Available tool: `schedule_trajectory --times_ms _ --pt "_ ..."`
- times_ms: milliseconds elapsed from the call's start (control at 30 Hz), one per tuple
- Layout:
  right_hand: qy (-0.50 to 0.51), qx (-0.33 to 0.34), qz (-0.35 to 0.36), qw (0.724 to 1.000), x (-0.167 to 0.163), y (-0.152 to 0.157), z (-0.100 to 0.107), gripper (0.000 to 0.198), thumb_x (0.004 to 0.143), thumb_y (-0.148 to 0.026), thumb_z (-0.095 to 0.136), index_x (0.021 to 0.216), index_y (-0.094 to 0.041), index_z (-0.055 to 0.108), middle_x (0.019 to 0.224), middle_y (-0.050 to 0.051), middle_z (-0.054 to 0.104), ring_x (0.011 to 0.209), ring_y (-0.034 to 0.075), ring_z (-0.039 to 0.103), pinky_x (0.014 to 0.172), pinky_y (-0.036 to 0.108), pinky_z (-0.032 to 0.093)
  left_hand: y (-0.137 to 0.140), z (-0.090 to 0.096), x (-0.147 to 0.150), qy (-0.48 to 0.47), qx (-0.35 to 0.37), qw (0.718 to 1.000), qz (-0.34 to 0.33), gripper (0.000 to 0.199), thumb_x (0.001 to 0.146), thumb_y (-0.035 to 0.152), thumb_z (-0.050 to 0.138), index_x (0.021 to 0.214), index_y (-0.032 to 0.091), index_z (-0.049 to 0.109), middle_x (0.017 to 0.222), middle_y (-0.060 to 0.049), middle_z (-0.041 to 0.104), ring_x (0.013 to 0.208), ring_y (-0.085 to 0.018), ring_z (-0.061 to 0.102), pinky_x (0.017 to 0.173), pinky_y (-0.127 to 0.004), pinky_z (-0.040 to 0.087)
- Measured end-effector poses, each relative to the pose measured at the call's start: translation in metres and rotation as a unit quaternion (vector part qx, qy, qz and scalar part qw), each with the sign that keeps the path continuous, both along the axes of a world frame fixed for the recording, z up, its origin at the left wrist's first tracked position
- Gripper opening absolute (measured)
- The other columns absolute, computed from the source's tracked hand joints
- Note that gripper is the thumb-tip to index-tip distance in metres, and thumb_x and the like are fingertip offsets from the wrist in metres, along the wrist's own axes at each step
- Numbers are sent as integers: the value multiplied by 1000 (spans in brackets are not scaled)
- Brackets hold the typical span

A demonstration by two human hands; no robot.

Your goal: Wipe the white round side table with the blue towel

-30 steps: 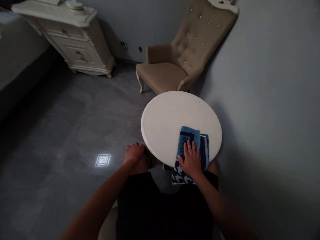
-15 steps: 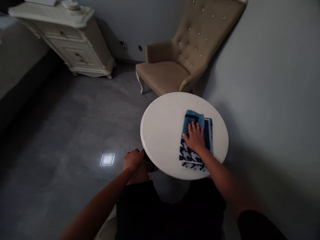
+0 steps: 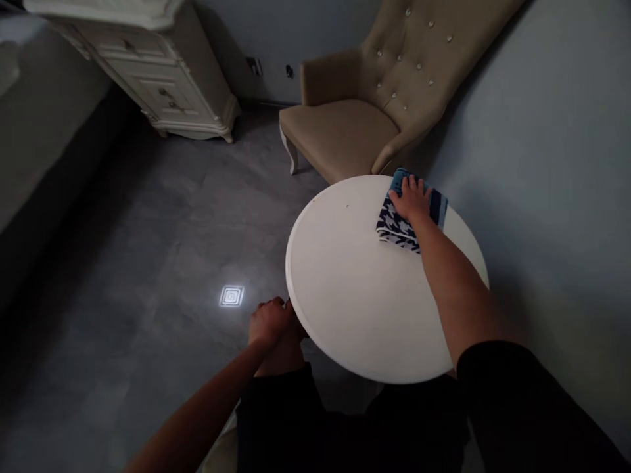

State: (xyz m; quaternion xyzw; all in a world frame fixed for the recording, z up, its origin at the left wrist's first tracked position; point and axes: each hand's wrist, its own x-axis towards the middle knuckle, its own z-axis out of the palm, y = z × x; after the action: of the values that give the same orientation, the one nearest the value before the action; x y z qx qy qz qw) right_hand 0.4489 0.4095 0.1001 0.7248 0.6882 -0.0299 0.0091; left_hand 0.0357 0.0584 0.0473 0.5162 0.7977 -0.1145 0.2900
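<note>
My right hand [image 3: 413,198] lies flat with fingers spread on a folded towel [image 3: 399,226], pressing it against the far right part of a round white table [image 3: 355,276]. The towel is blue, navy and white with a houndstooth pattern, and its top end reaches the table's far rim. Over my left knee rests my left hand [image 3: 269,322], right beside the table's near left rim. Its fingers bend down out of sight, so I cannot make out whether they grip anything.
A tan tufted armchair [image 3: 345,135] stands close behind the table. At the back left is a white cabinet [image 3: 167,85], with a bed [image 3: 44,125] along the left side. A grey wall [image 3: 557,164] rises on the right. A bright square pattern [image 3: 231,296] shows on the floor.
My right hand has slid the towel away from me, from the table's right middle to its far right rim. The view has shifted a little; my left hand stays by the knee.
</note>
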Motion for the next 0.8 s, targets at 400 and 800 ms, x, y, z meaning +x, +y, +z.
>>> schedule_trajectory --times_ms 400,800 --pt "-2 4 45 999 -34 -159 7 84 116 -60 30 182 -8 31 191 20 22 177 44 16 141 69 16 -10 -4 0 -6 28 1000 -4 61 111 54 39 123 14 84 127 -26 83 125 -43 78 100 -51 60" --pt "75 48 131 987 -104 -470 -9 109 108 -64 49 174 -40 -34 186 -7 11 176 37 12 141 75 25 -26 -8 7 -22 69 997 -32 55 112 46 42 125 13 84 129 -28 82 128 -41 77 105 -50 59"
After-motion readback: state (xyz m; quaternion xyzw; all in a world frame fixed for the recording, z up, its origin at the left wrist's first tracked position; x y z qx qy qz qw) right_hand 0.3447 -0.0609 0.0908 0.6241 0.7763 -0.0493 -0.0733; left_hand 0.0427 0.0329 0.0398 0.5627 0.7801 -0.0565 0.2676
